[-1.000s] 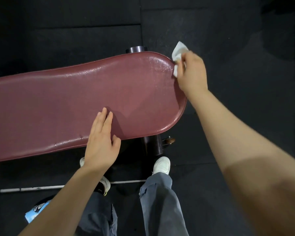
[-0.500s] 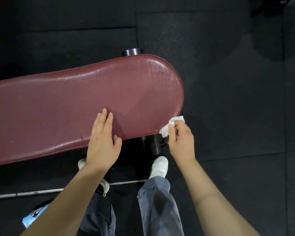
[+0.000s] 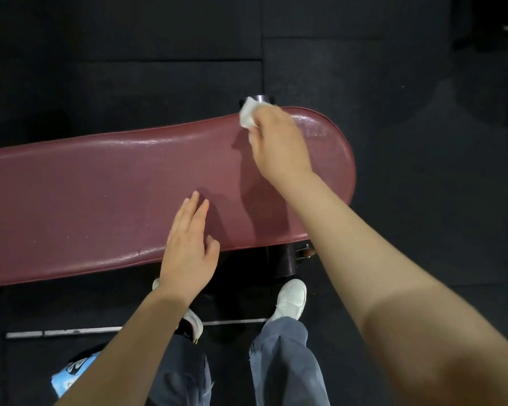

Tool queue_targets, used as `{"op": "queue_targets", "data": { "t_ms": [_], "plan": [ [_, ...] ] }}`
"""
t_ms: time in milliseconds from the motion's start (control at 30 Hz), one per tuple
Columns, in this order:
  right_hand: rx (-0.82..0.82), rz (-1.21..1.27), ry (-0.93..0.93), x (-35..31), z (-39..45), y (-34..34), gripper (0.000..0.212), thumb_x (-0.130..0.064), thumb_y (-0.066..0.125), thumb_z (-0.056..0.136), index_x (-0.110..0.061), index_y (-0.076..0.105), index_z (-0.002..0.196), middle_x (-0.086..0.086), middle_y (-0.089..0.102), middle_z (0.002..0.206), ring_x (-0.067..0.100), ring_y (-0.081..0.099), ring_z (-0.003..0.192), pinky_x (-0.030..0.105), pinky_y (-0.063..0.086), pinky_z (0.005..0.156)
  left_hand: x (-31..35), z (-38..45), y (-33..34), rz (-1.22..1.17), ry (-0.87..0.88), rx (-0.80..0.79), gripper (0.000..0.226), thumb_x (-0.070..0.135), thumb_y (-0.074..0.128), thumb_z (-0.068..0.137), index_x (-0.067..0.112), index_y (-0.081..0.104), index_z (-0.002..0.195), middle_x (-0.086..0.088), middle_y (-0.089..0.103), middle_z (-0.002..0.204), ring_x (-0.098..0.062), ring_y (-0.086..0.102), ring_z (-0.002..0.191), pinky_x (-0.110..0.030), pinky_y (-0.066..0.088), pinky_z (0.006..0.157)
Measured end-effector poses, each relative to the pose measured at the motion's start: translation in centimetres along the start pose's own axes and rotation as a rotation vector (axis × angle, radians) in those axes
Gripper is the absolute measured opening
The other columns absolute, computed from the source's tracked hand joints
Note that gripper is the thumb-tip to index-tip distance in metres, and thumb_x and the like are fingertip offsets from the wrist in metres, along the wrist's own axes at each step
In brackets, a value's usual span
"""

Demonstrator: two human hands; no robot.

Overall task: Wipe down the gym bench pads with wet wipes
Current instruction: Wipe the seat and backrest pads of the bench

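Right hand [image 3: 279,145], wipe [image 3: 248,114] now at pad's [image 3: 100,186] far edge

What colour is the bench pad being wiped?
Dark red, maroon. The bench pad shows plainly in the head view.

A long bench pad [image 3: 100,200] covered in glossy maroon vinyl is laid flat across the view, its rounded end at the right and its left part cut off by the frame edge; light is reflected along its far edge and near the rounded end. A crumpled white wet wipe [image 3: 248,115] is pressed against the pad's far edge, close to the rounded end, where it is partly covered by fingers.
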State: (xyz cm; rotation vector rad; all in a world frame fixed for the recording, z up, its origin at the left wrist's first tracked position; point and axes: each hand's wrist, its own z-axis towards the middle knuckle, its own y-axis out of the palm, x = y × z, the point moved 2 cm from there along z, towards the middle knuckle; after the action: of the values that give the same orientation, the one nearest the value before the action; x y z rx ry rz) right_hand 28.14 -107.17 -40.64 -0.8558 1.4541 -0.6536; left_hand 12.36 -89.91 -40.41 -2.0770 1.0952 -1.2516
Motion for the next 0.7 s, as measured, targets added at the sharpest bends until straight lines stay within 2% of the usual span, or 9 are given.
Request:
{"op": "queue_targets", "data": {
  "t_ms": [67,133,200,300,367,467,533,633,700],
  "plan": [
    [-0.077,-0.083,-0.053,-3.4,3.4,2.4,0.021,-0.006,0.044,0.084,-0.017,0.056,0.097,0.001,0.059,0.092,0.028,0.055,0.081,0.032,0.036,0.062,-1.2,0.0,-1.0,-0.017,-0.024,0.011,0.065,0.007,0.047,0.095,0.019,0.025,0.155,0.013,0.007,0.164,-0.002,-0.002,0.149,-0.024,0.005,0.118],
    [-0.200,-0.244,-0.117,-6.8,5.2,4.5,0.036,-0.006,0.043,0.086,-0.018,0.053,0.118,0.005,0.061,0.093,0.029,0.057,0.080,0.033,0.036,0.063,-2.6,-0.2,-1.9,-0.033,-0.048,0.013,0.065,0.007,0.046,0.095,0.020,0.024,0.155,0.013,0.007,0.163,0.001,-0.004,0.148,-0.024,0.005,0.117],
    [-0.332,-0.328,-0.200,-8.9,5.7,6.6,0.042,-0.004,0.044,0.088,-0.017,0.050,0.128,0.006,0.062,0.098,0.029,0.061,0.089,0.033,0.038,0.066,-3.8,-0.4,-2.7,-0.040,-0.066,0.012,0.065,0.007,0.046,0.095,0.019,0.024,0.155,0.013,0.007,0.163,0.002,-0.005,0.147,-0.024,0.004,0.117],
    [-0.423,-0.223,-0.233,-9.0,5.9,7.8,0.043,-0.003,0.045,0.087,-0.021,0.058,0.125,0.007,0.065,0.112,0.030,0.060,0.101,0.028,0.034,0.070,-5.3,-0.5,-3.3,-0.033,-0.066,0.009,0.065,0.006,0.047,0.095,0.017,0.025,0.155,0.012,0.008,0.163,0.003,-0.005,0.146,-0.022,0.003,0.117],
    [-0.457,-0.164,-0.238,-7.7,6.6,6.9,0.045,-0.003,0.046,0.088,-0.023,0.063,0.124,0.007,0.063,0.124,0.030,0.058,0.109,0.025,0.037,0.077,-5.8,-0.5,-3.4,-0.039,-0.055,-0.003,0.064,0.005,0.047,0.094,0.016,0.026,0.154,0.013,0.010,0.162,0.005,-0.005,0.145,-0.020,0.003,0.116],
    [-0.518,-0.256,-0.217,-4.9,7.8,4.4,0.049,0.001,0.045,0.085,-0.022,0.067,0.122,0.009,0.063,0.129,0.034,0.057,0.115,0.037,0.046,0.094,-5.8,-0.3,-3.5,-0.058,-0.045,-0.003,0.064,0.003,0.048,0.094,0.015,0.028,0.154,0.013,0.011,0.161,0.004,-0.004,0.145,-0.020,0.004,0.116],
    [-0.501,-0.328,-0.185,-2.5,7.9,2.1,0.045,0.001,0.045,0.083,-0.019,0.070,0.116,0.011,0.064,0.126,0.037,0.057,0.113,0.041,0.047,0.093,-5.3,-0.1,-3.5,-0.066,-0.033,-0.004,0.065,0.004,0.048,0.094,0.015,0.028,0.154,0.013,0.011,0.162,0.006,-0.005,0.145,-0.020,0.005,0.116],
    [-0.397,-0.294,-0.102,1.8,7.0,-2.2,0.049,0.002,0.045,0.081,-0.021,0.071,0.115,0.007,0.062,0.133,0.031,0.058,0.120,0.033,0.047,0.097,-4.2,0.3,-3.4,-0.070,-0.002,-0.021,0.065,0.006,0.048,0.094,0.018,0.026,0.154,0.014,0.009,0.162,0.006,-0.006,0.145,-0.018,0.004,0.115],
    [-0.322,-0.299,0.000,5.1,5.9,-4.9,0.049,0.001,0.045,0.084,-0.022,0.070,0.118,0.008,0.064,0.129,0.031,0.058,0.119,0.031,0.046,0.093,-3.5,0.6,-3.3,-0.064,0.021,-0.035,0.065,0.007,0.048,0.094,0.019,0.027,0.154,0.014,0.009,0.163,0.003,-0.004,0.147,-0.021,0.005,0.116]
  ]
}}
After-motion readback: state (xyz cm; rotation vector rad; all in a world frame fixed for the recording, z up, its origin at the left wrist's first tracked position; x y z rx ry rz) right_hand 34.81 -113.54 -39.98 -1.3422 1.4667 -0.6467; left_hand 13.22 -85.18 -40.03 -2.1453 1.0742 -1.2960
